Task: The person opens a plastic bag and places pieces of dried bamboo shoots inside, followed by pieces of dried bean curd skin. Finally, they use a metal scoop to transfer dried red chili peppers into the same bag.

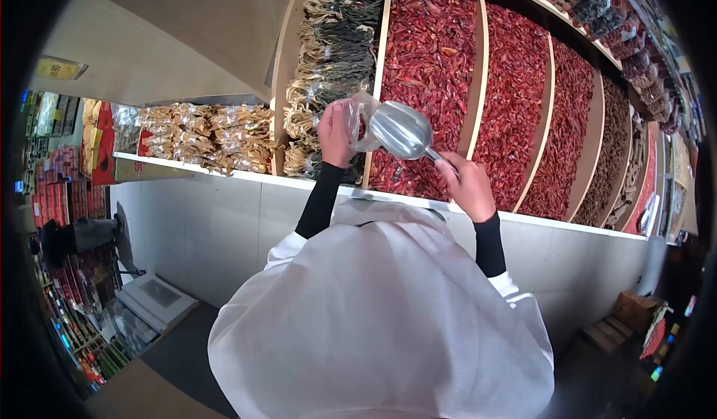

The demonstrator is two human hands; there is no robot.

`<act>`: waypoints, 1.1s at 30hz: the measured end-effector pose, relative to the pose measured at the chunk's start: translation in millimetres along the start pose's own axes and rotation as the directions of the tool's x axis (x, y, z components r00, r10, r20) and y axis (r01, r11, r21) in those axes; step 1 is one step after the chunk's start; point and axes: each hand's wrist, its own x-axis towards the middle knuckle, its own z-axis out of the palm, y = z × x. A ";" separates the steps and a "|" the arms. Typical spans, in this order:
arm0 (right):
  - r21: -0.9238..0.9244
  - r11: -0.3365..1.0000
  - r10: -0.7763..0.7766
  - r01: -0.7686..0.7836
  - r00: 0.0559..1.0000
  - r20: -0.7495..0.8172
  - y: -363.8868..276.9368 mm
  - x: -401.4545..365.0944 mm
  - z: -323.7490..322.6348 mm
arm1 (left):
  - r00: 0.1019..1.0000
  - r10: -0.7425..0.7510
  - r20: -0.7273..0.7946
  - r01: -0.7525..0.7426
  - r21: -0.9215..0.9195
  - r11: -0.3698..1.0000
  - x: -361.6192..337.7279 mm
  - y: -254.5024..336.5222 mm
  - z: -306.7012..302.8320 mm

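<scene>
White garment (381, 322) fills the bottom of the head view, with black sleeves (320, 201) reaching up from it. Left hand (334, 137) is raised and closed on the edge of a clear plastic bag (360, 116), holding it up just above the front edge of the display. Right hand (468, 187) is clamped on the handle of a metal scoop (401, 130). The scoop bowl is tilted, with its mouth at the bag opening and touching the plastic. Contents of the scoop and bag are too unclear to tell. The hands are apart, with the scoop between them.

Both sit over a bin of dried red chillies (426, 60). Wooden dividers (473, 83) split off more chilli bins to the right, which turn darker toward the far end. The bin to the left holds bundled pale and dark dried strips (332, 53). Further left, clear packets of dried goods (202, 135) are piled on a white surface (149, 163). A white scale (157, 296) sits low at left and a cardboard box (635, 307) low at right.
</scene>
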 end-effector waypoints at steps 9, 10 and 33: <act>-0.091 0.945 0.313 -0.315 0.949 -0.029 154.3 -79.3 84.5 | 0.992 -0.069 0.106 0.058 0.106 0.993 3.3 -1.8 7.6; -0.140 0.927 0.346 -0.348 0.937 -0.042 152.8 -82.0 90.1 | 0.994 -0.018 0.107 0.010 0.070 0.997 4.5 -0.1 13.4; 0.119 0.958 0.284 -0.262 0.930 -0.233 177.7 -2.0 168.1 | 0.995 0.017 0.096 -0.018 0.015 1.000 -1.5 0.5 23.6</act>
